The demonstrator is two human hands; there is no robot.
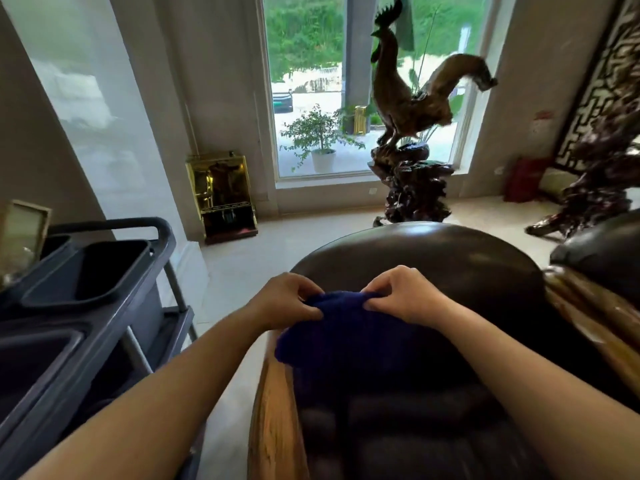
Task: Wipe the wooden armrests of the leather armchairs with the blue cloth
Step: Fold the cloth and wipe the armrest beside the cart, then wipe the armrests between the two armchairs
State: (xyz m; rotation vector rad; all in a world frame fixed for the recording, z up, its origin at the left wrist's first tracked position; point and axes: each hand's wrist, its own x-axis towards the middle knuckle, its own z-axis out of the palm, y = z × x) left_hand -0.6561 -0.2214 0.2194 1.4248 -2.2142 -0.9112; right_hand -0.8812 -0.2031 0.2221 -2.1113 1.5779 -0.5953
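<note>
- Your left hand (pixel 289 299) is pinching the near-left edge of the blue cloth (pixel 346 327) between thumb and curled fingers.
- Your right hand (pixel 401 294) is gripping the cloth's upper right edge the same way, knuckles facing up.
- The cloth is hanging bunched between your two hands, draping down over the seat of the leather armchair (pixel 433 258) and just beside the top of the left wooden armrest (pixel 277 410).
- The armchair's rounded dark backrest is sitting just beyond your hands; the right wooden armrest (pixel 595 317) is running along its far side.
- A second dark armchair (pixel 602 251) is sitting beside it at the right edge.
- A grey cleaning cart (pixel 86 306) with dark bins is standing to your left.
- A carved rooster statue (pixel 408 109) is standing before the window (pixel 311 81), well apart from the chair.
- A gold cabinet (pixel 221 195) is sitting against the wall.
</note>
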